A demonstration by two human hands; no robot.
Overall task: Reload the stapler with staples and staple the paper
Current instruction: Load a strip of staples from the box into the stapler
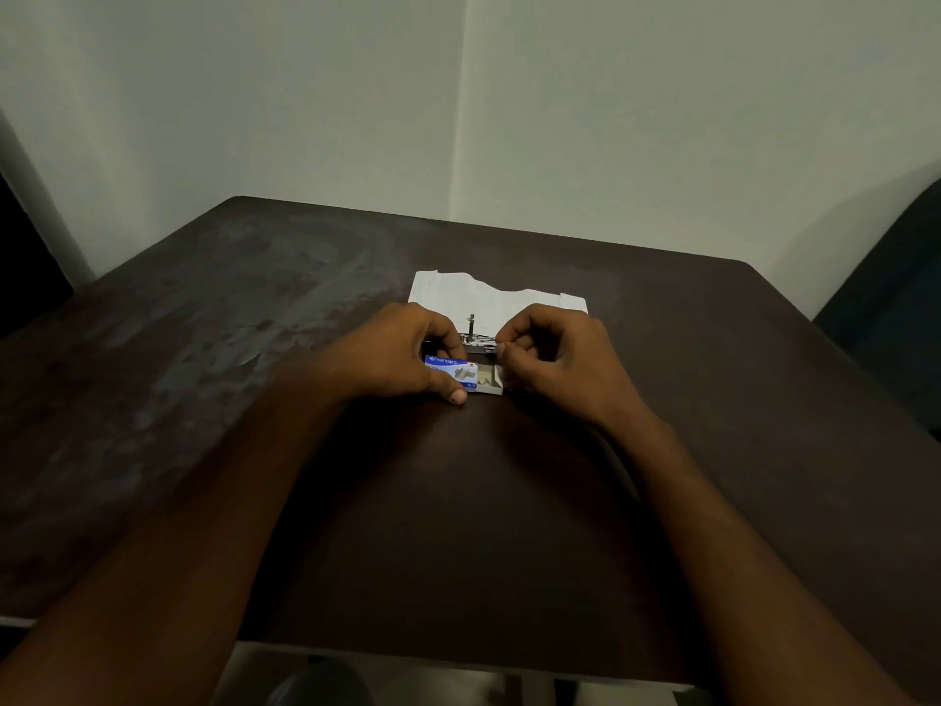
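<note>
A small blue and white staple box [461, 374] lies on the dark table, its inner tray slid out to the right with staples showing inside. My left hand [402, 356] grips the blue sleeve, thumb on its near edge. My right hand [555, 361] is curled at the tray's right end, its fingertips pinched together; whether a strip of staples is between them I cannot tell. Just behind the box sits the metal stapler [476, 341], opened, with a thin part sticking up. White paper [489, 298] with a torn far edge lies beyond it.
The dark brown table [254, 400] has a worn, pale patch on its left half. A pale wall corner rises behind it. A dark chair [896, 308] stands at the right edge, and another dark shape at the far left.
</note>
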